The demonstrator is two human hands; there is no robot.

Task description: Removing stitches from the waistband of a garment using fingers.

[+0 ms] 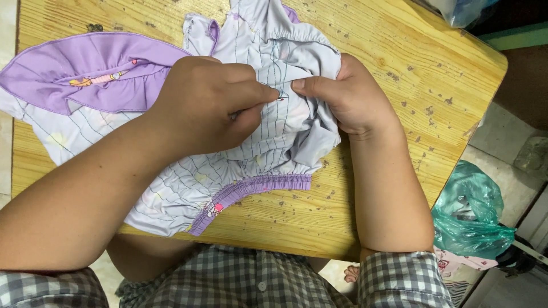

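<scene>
On table (bag beside): garment.

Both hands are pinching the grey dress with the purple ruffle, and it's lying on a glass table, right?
Not quite. The table is wooden, not glass; the head view shows its yellow grain and dark specks. The rest holds: the left hand and right hand both pinch the grey dress with the purple ruffle, which lies on the table.
</scene>
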